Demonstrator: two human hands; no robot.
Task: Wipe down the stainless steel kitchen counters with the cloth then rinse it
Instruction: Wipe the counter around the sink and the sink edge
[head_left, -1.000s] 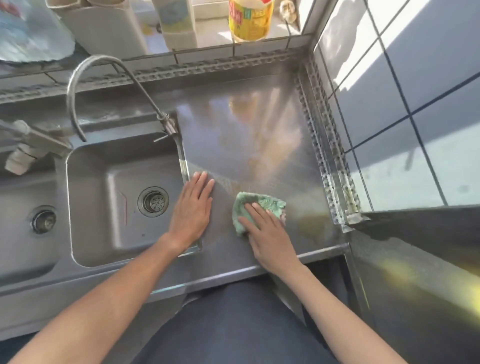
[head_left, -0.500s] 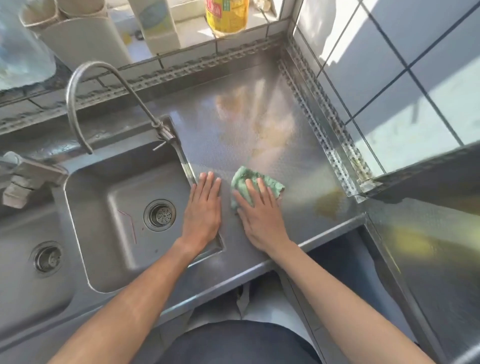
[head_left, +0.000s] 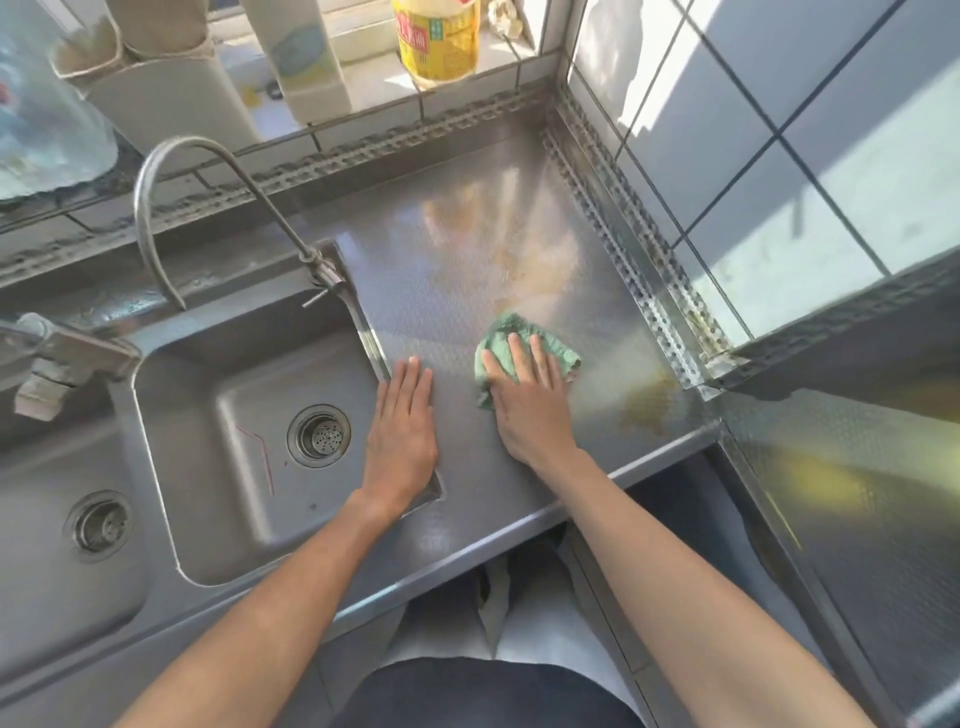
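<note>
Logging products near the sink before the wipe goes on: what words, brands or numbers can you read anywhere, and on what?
Yellow bottle on the window ledge: red label with characters, too blurred to read.
White bottle on the ledge: bluish label patch, no legible text.
Clear bag at far left: coloured print, unreadable.
Counter, sink, green cloth: no text visible.

A yellow bottle (head_left: 436, 39) and white carton (head_left: 306, 62) stand on the tiled sill (head_left: 374, 91).
</note>
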